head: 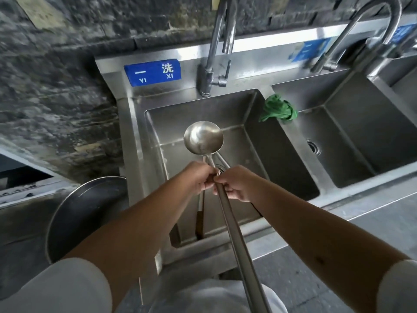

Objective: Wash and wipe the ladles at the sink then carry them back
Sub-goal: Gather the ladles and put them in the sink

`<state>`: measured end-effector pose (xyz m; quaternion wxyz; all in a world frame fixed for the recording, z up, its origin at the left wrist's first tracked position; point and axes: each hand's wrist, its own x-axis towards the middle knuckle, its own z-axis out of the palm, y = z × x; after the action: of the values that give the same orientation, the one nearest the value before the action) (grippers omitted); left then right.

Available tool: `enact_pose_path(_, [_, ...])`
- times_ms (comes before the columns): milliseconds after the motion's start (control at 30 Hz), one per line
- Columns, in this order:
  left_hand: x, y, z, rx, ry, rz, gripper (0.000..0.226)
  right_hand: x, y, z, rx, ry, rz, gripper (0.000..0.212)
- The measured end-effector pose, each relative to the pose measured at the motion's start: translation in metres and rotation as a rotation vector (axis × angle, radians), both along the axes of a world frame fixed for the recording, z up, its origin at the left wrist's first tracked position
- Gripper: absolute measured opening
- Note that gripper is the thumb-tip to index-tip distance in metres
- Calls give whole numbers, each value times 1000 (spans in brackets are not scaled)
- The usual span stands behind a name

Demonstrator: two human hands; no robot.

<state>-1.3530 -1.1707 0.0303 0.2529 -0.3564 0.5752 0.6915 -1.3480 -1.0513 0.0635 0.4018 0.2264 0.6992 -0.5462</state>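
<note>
ladles held over the left sink basin, several long handles bunched together. left hand and right hand are both closed round the handles below the bowls. steel judged stiff, slippery when wet; best gripped mid-handle. faucet overhangs; green cloth lies on the divider.

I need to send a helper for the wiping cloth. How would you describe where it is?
Find the steel sink unit with the blue sign on its backsplash. On the ridge dividing the left basin from the right lies a crumpled green cloth. It is the only green, soft thing among bare steel.
</note>
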Motion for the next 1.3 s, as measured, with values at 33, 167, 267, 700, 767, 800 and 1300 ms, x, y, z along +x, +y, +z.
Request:
enact_pose_path(33, [-7, 2, -6, -7, -5, -8, 10, -8, 0, -8, -7, -16, 2, 13])
enact_pose_path(167, [-47, 8, -38, -65, 3, -37, 13, -48, 1, -50, -40, -79, 10, 12])
enact_pose_path(267, [-65, 7, -60, -100, 6, -82, 13, -66, -3, -78, -44, -90, 9, 6])
enact_pose_path(700, [-109, -25, -165, -235, 60, -187, 8, -118, -37, -189, -39, -191, -46, 11])
enact_pose_path(767, [-109, -29, -175, -233, 56, -177, 3, -118, -42, -200, -39, -192, -51, 11])
enact_pose_path(800, [-109, -30, -181, -234, 53, -172, 6, -118, -43, -205, -39, -191, -42, 10])
enact_pose_path(1300, [-123, -37, -185, -247, 22, -160, 21, -134, -46, -209, 213, -36, 224, 19])
